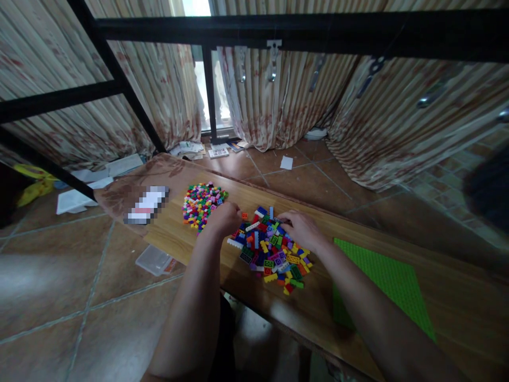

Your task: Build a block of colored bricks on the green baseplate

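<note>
My left hand (pixel 225 218) is closed, its fingers curled in, between two heaps of toy bricks. An orange-red brick (pixel 244 216) shows right beside its fingertips; what the fingers hold is hidden. Over the upper right edge of the heap of larger mixed-colour building bricks (pixel 274 257) is my right hand (pixel 300 228). Its fingers are bent and slightly apart, touching or just above the bricks. The heap of small bricks (pixel 201 204) lies left of my left hand. A green studded baseplate (pixel 382 281) lies flat to the right, partly covered by my right forearm.
Everything lies on a long wooden table (pixel 318 313). A brown cloth (pixel 178 167) is at its far left, with a blurred white packet or card (pixel 147 205) on it. A clear plastic box (pixel 156 260) sits below the left edge. Black frame bars (pixel 302 32) with hanging hooks cross above.
</note>
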